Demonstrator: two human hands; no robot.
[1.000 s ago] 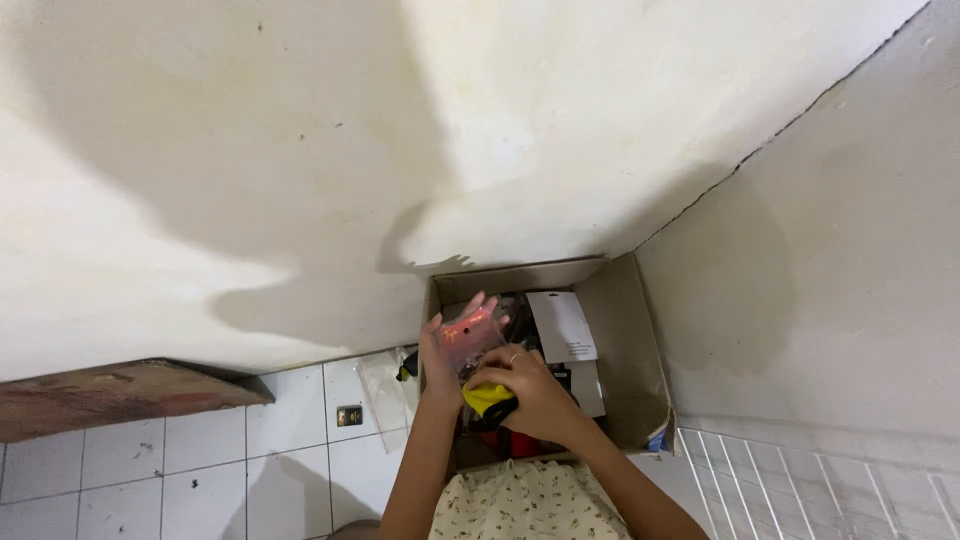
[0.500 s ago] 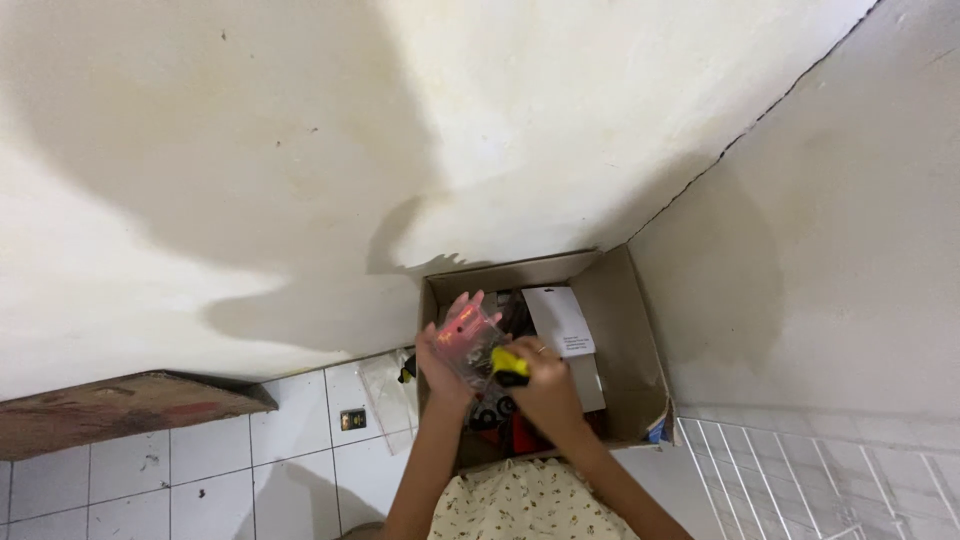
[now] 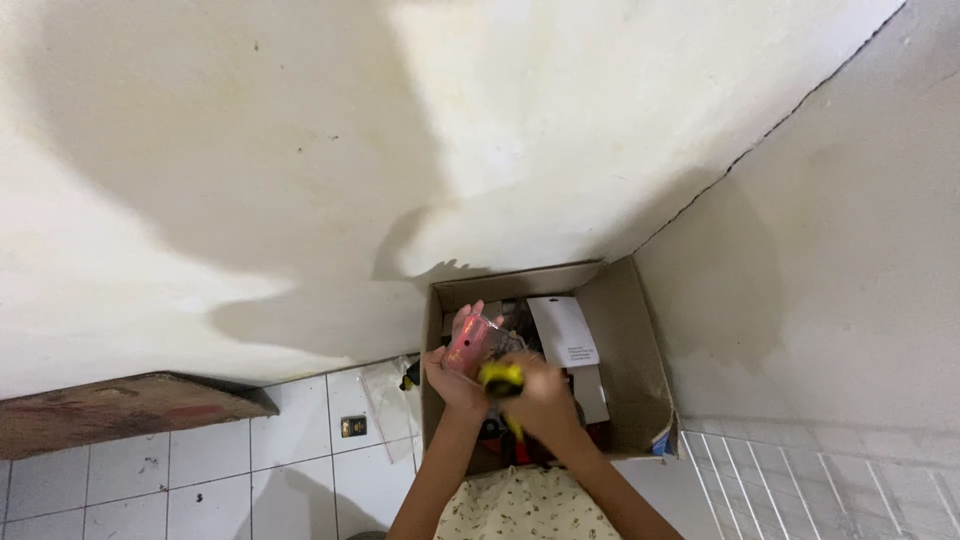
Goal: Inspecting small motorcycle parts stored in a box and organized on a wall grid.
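An open brown cardboard box point(image 3: 640, 350) stands on the tiled floor in the corner of two pale walls. My left hand point(image 3: 455, 378) is over the box's left side and holds a clear plastic packet with something pink-red point(image 3: 467, 338) in it. My right hand point(image 3: 540, 395) is beside it, gripping a small yellow and black tool point(image 3: 500, 377), blurred by motion. Inside the box lie a white paper or carton point(image 3: 567, 332) and dark and red items, mostly hidden by my hands.
A clear plastic bag point(image 3: 385, 395) and a small dark square object point(image 3: 352, 426) lie on the white floor tiles left of the box. A brown wooden board point(image 3: 120, 410) lies along the wall at far left. A ribbed pale surface point(image 3: 800, 480) is at right.
My right hand has lifted the yellow tool from low in the box up toward my left hand and the packet. The view has shifted slightly.
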